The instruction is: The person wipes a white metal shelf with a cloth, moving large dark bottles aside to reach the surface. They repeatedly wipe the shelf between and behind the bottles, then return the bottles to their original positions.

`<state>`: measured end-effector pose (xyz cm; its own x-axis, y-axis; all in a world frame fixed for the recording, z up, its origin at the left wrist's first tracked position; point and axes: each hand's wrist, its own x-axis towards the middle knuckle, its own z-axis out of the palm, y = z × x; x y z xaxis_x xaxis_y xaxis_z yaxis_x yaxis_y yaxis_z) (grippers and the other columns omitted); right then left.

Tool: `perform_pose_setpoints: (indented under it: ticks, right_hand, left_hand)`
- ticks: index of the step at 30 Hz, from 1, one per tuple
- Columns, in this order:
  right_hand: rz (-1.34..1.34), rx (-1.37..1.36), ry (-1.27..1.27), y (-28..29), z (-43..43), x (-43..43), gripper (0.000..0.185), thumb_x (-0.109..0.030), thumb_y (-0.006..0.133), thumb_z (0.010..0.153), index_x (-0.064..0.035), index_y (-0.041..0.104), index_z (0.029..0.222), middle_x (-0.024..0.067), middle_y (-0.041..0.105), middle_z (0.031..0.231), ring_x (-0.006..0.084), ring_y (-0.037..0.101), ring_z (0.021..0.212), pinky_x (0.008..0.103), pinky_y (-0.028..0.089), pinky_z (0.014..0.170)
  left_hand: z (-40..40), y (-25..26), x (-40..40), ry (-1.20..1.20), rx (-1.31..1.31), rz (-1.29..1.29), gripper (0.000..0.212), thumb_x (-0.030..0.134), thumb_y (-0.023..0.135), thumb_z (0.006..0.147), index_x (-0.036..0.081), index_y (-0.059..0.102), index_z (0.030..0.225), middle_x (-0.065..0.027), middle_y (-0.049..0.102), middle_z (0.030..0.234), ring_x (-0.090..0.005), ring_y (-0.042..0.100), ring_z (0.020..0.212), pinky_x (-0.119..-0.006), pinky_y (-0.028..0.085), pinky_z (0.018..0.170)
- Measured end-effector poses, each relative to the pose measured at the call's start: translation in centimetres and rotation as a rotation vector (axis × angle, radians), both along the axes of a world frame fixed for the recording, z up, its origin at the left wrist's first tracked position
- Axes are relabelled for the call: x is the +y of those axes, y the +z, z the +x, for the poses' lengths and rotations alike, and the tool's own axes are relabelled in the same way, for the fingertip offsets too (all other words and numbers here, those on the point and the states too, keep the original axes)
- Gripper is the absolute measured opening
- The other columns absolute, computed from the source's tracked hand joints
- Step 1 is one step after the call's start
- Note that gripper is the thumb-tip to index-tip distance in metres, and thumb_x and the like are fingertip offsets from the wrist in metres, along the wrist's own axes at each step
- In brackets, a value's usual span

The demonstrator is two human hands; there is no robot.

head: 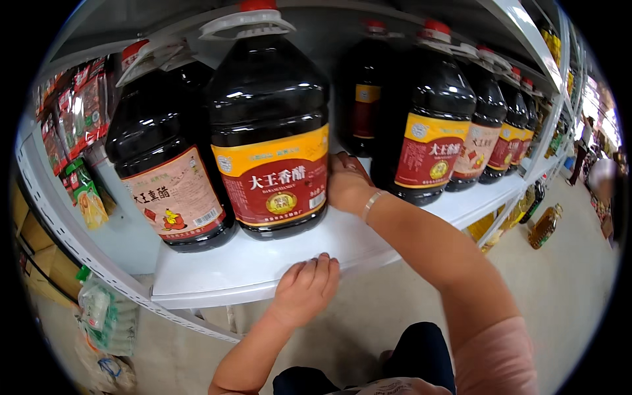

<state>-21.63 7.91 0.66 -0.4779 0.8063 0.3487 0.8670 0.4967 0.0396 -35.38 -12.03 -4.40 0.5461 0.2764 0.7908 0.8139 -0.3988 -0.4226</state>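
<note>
My left hand [308, 286] rests with bent fingers on the front edge of a white metal shelf [217, 276], holding nothing. Against the right side of a large dark vinegar jug [269, 133] with a red and yellow label lies my right hand [348, 182]; its fingertips are partly hidden, so its grip cannot be told. A similar jug with a pink label [170, 192] stands upright just left of that one. Farther right, past a gap, another red-labelled jug [432, 148] stands at the head of a row.
A dark jug [366, 108] stands deeper in the shelf. Hanging packets [81, 108] are at the left. Bagged bottles [108, 311] sit on the floor at lower left, an oil bottle [544, 227] at right. A shelf post [553, 118] rises at right; people are in the distance.
</note>
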Motion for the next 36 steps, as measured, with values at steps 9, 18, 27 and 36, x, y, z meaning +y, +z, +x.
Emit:
perform_pose_setpoints:
  ticks: [9, 18, 27, 36]
  right_hand:
    - [-0.132, 0.195, -0.112, 3.3, -2.6, 11.7, 0.037, -0.023, 0.056, 0.085, -0.0077, 0.061, 0.118, 0.0218, 0.051, 0.13, 0.0359, 0.044, 0.124, 0.0393, 0.038, 0.102]
    - [-0.237, 0.174, -0.051, 5.1, -2.9, 14.1, 0.037, -0.019, 0.058, 0.083, -0.007, 0.06, 0.118, 0.0217, 0.053, 0.127, 0.0354, 0.049, 0.119, 0.0384, 0.041, 0.1]
    - [-0.268, 0.157, 0.124, 5.2, -2.1, 7.9, 0.038, -0.015, 0.06, 0.081, -0.0062, 0.06, 0.117, 0.0215, 0.056, 0.124, 0.035, 0.055, 0.114, 0.0376, 0.044, 0.097]
    - [-0.341, 0.033, 0.156, 4.9, 0.4, -2.5, 0.053, -0.004, 0.057, 0.075, -0.0071, 0.05, 0.128, 0.0205, 0.059, 0.119, 0.0348, 0.047, 0.121, 0.0392, 0.046, 0.093]
  left_hand:
    - [-0.1, -0.1, 0.2, -0.009, -0.014, -0.046, 0.025, 0.014, 0.063, 0.075, 0.01, 0.066, 0.1, -0.0037, 0.063, 0.105, -0.0147, 0.055, 0.092, -0.025, 0.045, 0.074]
    - [0.2, -0.2, -0.3, 0.032, -0.038, -0.013, 0.02, 0.015, 0.063, 0.078, 0.013, 0.065, 0.098, 0.0013, 0.064, 0.104, -0.0116, 0.056, 0.088, -0.024, 0.043, 0.075]
    - [0.4, 0.4, 0.0, 0.024, -0.003, 0.011, 0.025, 0.013, 0.061, 0.077, 0.01, 0.063, 0.103, -0.0015, 0.064, 0.102, -0.0132, 0.057, 0.088, -0.026, 0.044, 0.076]
    - [0.4, 1.7, -2.4, -0.023, -0.251, -0.205, 0.046, 0.025, 0.064, 0.079, 0.003, 0.054, 0.118, -0.0153, 0.054, 0.122, -0.0281, 0.052, 0.108, -0.04, 0.04, 0.095]
